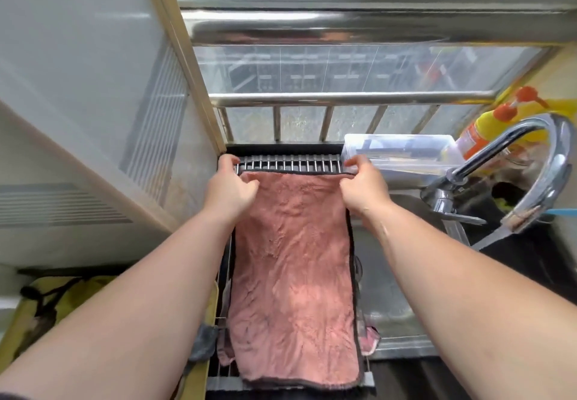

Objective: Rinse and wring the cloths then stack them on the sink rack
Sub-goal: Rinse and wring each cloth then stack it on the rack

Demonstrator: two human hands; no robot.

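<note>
1. Both forearms (140, 306) fill the near part of my feed, reaching forward and converging on the rack.
2. Pink cloth (293, 268) lies flat and lengthwise on the sink rack (287, 162). Its dark-trimmed near edge is at the rack's near end; its far edge stops short of the last bare bars.
3. Left hand (229, 185): at the far left corner of the pink cloth, thumb on top of the fabric, fingers curled over the corner towards the bars. I read it as pinching the corner.
4. Right hand (363, 187): same at the far right corner, thumb and fingers closed on the cloth's edge.
5. Second pink cloth (370, 342) peeks out from under the first at the near right side. A grey cloth (204, 342) hangs at the rack's near left edge.
6. Sink basin (384, 290), wet steel, sits just right of the rack.
7. Faucet (530, 162), chrome gooseneck, arches at the right, well apart from both hands.
8. Clear plastic box (402, 152) stands just beyond the right hand; contents are too blurred to name.
9. Yellow bottles (487, 131) with orange caps stand behind the faucet.
10. Steel railing (343, 98) runs across the window beyond the rack.
</note>
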